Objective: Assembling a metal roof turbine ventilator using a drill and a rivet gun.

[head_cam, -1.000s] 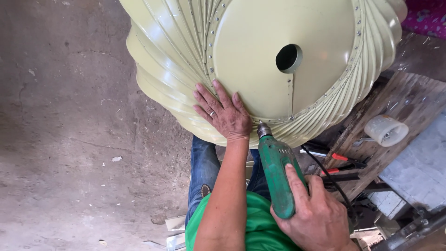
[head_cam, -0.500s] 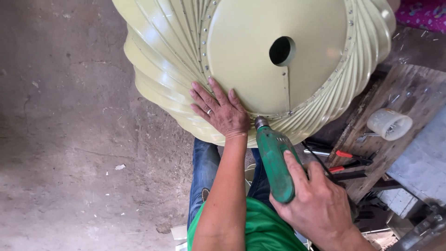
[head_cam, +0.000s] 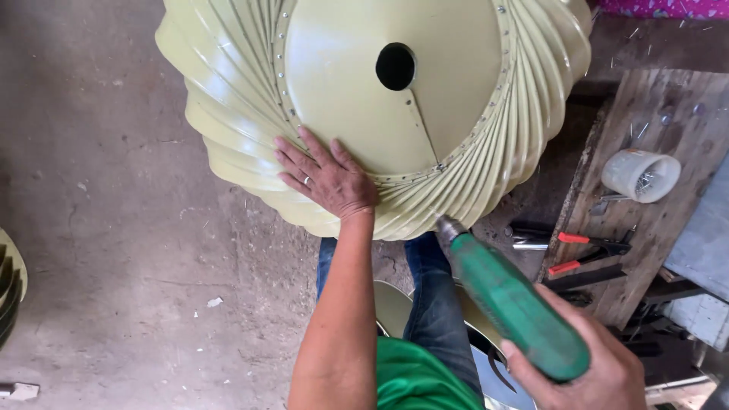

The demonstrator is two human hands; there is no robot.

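A large pale yellow-green turbine ventilator [head_cam: 364, 106] with curved vanes, a flat round top plate and a dark centre hole rests against my knees. My left hand [head_cam: 326, 178] lies flat, fingers spread, on the lower left rim of the plate by the row of rivets. My right hand [head_cam: 585, 364] grips a green power drill [head_cam: 512, 304] at the lower right. Its tip points up toward the vanes at the ventilator's lower edge, close to them or just touching.
A worn wooden bench [head_cam: 653, 235] stands at right, bearing a white cup of small fasteners [head_cam: 640, 175] and red-handled pliers [head_cam: 581, 250]. Bare concrete floor [head_cam: 114, 228] spreads left, with another ventilator piece [head_cam: 9, 288] at the left edge. Pale metal sheet pieces [head_cam: 395, 307] lie by my legs.
The ventilator has turned under my left hand, and the centre hole sits further left in view. The drill has drawn back from the rim, lower and to the right.
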